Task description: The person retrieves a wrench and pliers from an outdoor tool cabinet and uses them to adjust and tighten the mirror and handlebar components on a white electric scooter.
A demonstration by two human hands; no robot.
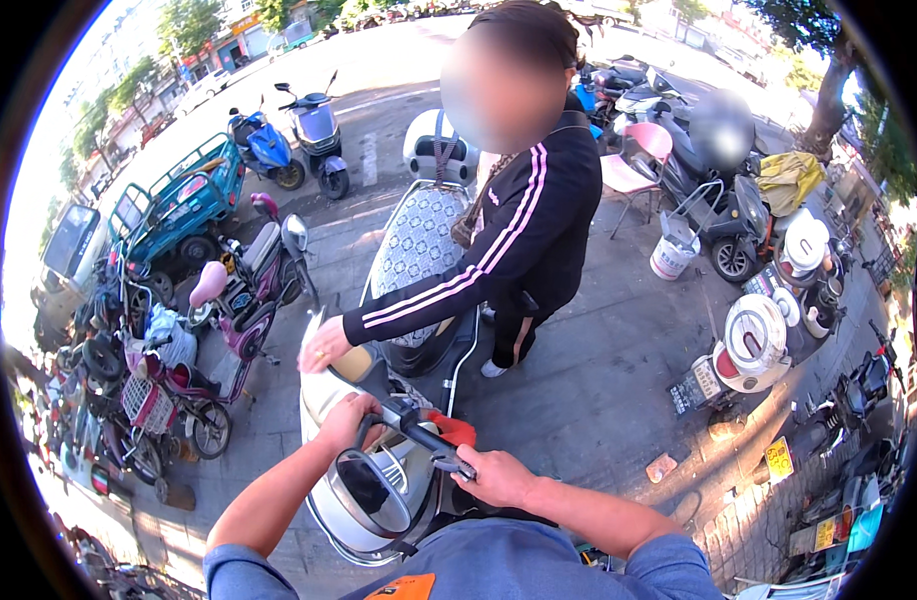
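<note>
The dark bar (419, 432) is near your belly, slanting from far left to near right. Your left hand (347, 424) and right hand (499, 478) are curled closed around its ends. Under it is a smooth, round white scooter (331, 505). Your blue shirt (519, 560) has an orange patch (407, 588); its print is unclear.

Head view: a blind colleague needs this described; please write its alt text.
Left hand touches the front of a pale scooter while right hand grips a dark bar there. Beside the scooter, someone in a black, pink-striped jacket reaches over it; parked two-wheelers stand around.
</note>
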